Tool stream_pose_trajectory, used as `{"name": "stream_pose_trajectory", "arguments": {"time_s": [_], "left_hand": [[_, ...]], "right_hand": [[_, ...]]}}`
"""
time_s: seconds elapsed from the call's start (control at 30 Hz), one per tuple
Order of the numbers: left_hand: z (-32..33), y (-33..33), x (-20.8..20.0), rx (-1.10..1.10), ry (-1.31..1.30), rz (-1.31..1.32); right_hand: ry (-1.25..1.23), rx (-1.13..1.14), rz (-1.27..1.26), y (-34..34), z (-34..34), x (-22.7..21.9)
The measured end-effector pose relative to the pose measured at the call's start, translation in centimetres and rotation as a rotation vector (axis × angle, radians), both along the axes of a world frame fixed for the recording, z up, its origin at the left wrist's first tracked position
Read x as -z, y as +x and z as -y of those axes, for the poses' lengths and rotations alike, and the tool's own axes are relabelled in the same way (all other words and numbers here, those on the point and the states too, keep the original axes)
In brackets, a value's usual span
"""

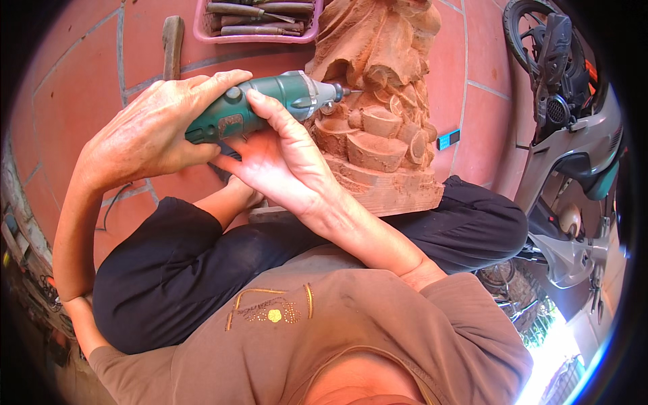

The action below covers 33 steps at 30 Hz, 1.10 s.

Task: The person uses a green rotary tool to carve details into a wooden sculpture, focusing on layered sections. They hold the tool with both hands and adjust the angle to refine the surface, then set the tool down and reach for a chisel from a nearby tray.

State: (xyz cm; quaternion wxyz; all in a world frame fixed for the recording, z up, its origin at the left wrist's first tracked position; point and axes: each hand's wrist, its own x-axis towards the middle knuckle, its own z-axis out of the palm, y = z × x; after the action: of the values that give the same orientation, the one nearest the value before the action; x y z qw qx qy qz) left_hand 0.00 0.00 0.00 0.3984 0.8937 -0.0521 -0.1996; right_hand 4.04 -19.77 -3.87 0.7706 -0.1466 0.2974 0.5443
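A green and grey rotary tool (273, 96) lies across my two hands, its thin bit pointing right at a reddish-brown wood carving (378, 121). The bit's tip reaches a recess between the carved folds and the round, bowl-like shapes; whether it touches the wood I cannot tell. My left hand (152, 128) is wrapped over the back of the tool's body. From below, my right hand (280, 145) holds the tool nearer its nose, thumb on top and palm partly turned up. The carving stands on its block-like base in front of my crossed legs.
A pink plastic basket (256, 38) of wooden-handled carving tools sits at the far side, left of the carving. Near it lies a wooden mallet or handle (173, 47). A small blue phone-like device (448, 139) rests on the red tile floor (74, 88). A motorbike (574, 148) stands at the right.
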Motion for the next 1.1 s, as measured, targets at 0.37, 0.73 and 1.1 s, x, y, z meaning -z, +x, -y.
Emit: {"name": "stream_pose_trajectory", "arguments": {"time_s": [0.37,0.73,1.1], "left_hand": [[0.1,-1.0,-0.1,-0.042,0.004,0.026],[0.5,-0.6,-0.7,-0.049,-0.039,0.003],[0.7,0.0,-0.4,-0.012,-0.013,0.09]], "right_hand": [[0.017,-0.015,-0.005,-0.2,-0.2,0.1],[0.019,-0.022,0.001,-0.3,0.3,0.2],[0.029,0.029,0.074,-0.2,0.7,0.1]]}}
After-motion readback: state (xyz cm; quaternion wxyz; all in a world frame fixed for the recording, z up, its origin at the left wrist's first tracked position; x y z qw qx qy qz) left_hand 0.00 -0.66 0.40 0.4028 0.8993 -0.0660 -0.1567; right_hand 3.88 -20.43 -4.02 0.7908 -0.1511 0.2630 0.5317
